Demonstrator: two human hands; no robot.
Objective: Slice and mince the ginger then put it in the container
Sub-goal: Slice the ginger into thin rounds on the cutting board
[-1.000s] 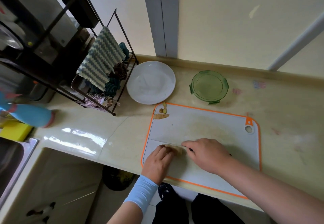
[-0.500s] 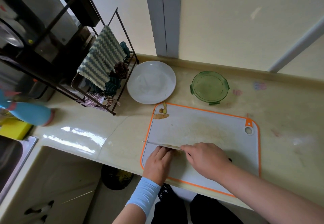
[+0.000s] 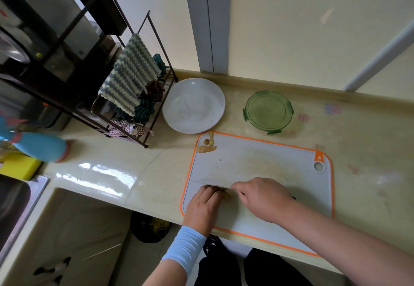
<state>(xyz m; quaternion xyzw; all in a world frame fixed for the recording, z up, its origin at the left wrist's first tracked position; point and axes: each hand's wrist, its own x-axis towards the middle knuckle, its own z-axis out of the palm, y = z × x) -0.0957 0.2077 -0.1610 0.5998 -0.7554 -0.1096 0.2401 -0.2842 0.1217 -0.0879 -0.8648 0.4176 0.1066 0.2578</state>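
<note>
Head view, looking down. Flat cutting board (image 3: 257,162) of pale grey plastic, thin orange rim, rounded corners, scuffed and stained yellowish across the middle, with a hanging hole by an orange tab at the far right corner. Set on a glossy cream counter (image 3: 107,151), near edge close to the counter's front.

Left hand (image 3: 202,207), pale blue sleeve (image 3: 183,247) at the wrist, knuckles up, fingers curled down and pinning the ginger (image 3: 228,192) on the near left part of the board. Right hand (image 3: 262,198) wrapped round the knife (image 3: 201,183), forefinger stretched along the blade's back.

Ginger almost wholly hidden under both hands, only a pale yellow sliver showing between them. Blade seen edge-on, a thin dark line reaching left past the left fingertips toward the rim. Handle covered by the palm, apart from a dark tip at the heel of the hand.

Knobbly ginger scraps (image 3: 206,148) at the board's far left corner, against the rim. Round, translucent green container (image 3: 268,112) with clip tabs just beyond the far edge, not touching it. Smooth white plate (image 3: 193,105) to its left, near the scraps. Black wire rack (image 3: 145,39) beside the plate, draped with a fluffy striped cloth (image 3: 130,79). Blue bottle (image 3: 42,147), yellow sponge (image 3: 18,166) and steel sink (image 3: 13,198) cut off at the left edge.

Bare board beyond and right of the hands; bare counter right of the board and between board and sink.
</note>
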